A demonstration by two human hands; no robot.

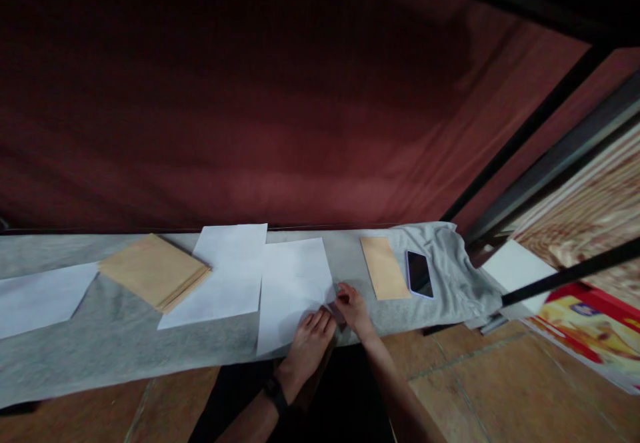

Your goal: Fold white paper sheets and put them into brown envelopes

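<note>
A white sheet of paper (293, 280) lies in front of me on the grey cloth. My left hand (311, 340), with a dark band on its wrist, rests over the sheet's lower right corner, fingers side by side and pressing down. Its thumb is hidden. Just right of it, my right hand (351, 308) has its fingers bent in a pinch at the sheet's right edge, where a bit of the paper appears raised. A brown strip shows dimly below my left hand; I cannot tell what it is.
Left of the sheet lie another white paper (227, 256), a stack of brown envelopes (153, 270) and further white paper (45, 296). A single brown envelope (384, 268) and a phone (419, 274) lie to the right. Beyond stand a dark metal frame (530, 136) and a red box (595, 330).
</note>
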